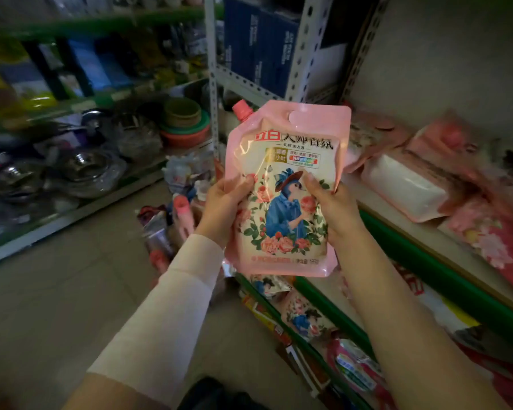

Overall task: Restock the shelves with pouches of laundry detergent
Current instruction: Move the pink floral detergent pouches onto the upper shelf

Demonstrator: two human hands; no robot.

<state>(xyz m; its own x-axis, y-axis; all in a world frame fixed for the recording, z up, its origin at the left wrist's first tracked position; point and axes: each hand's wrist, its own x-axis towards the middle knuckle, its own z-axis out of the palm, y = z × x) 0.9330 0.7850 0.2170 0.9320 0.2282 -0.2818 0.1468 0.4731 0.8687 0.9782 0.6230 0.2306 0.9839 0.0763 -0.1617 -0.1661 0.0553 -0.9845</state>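
Left hand [222, 208] and right hand [329, 205] — I pinch the pink detergent pouch [285, 187] by both sides, thumbs on its front, upright in the air off the shelf [412, 253] front edge. Risk: glossy film slips from my grip, or it slides off the stacked pouches [409, 184] lying there.

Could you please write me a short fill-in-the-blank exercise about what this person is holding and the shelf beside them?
The left hand and right hand hold a detergent pouch whose spout cap is coloured ____.
The cap sits at the pouch's top ____ corner.
More pouches lie on the shelf to the person's ____.
The shelf's front edge is coloured ____.
Missing words: pink; left; right; green.
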